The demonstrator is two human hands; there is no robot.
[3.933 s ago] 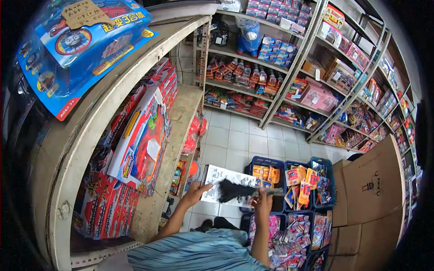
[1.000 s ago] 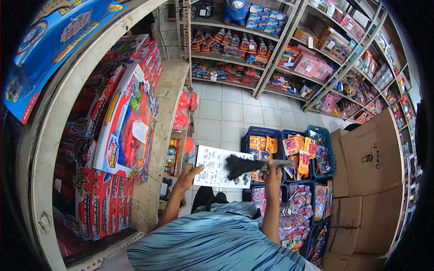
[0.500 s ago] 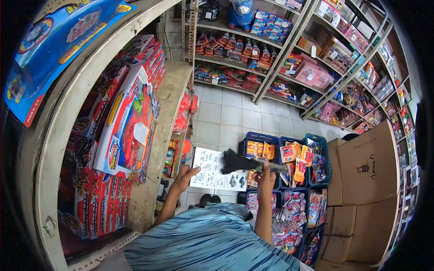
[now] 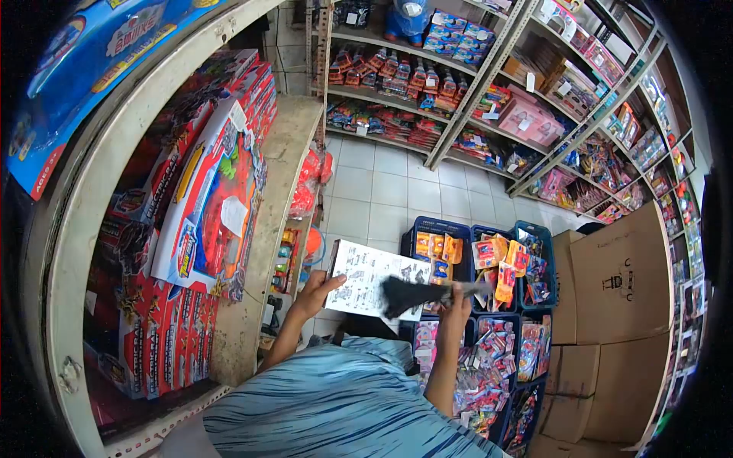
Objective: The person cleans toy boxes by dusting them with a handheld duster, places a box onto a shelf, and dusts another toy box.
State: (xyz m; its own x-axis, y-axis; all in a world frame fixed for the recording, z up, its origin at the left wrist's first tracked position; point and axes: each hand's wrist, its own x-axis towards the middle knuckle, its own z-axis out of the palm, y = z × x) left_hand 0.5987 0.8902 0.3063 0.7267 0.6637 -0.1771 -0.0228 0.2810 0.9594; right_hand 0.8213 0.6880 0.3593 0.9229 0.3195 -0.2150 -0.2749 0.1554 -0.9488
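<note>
My left hand (image 4: 313, 298) grips the left edge of a flat box (image 4: 357, 276), its thumb on the upper face. The face is white, printed with small black drawings, and a dark side shows along its edges. My right hand (image 4: 456, 307) is closed around the handle of a black duster (image 4: 406, 296). The duster's dark, fluffy head lies over the right part of the box face, blurred by motion. I cannot tell whether its fibres touch the box.
On the left, a metal shelf (image 4: 301, 137) holds stacked red toy boxes (image 4: 172, 336). Blue crates (image 4: 439, 223) of packaged toys stand on the floor at right, beside large cardboard boxes (image 4: 622, 282). Stocked shelves (image 4: 382, 95) line the back, past the tiled floor (image 4: 389, 187).
The duster's head has moved slightly right and down across the box, and my right hand has shifted the same way. The box is turned slightly, so its dark left side shows more.
</note>
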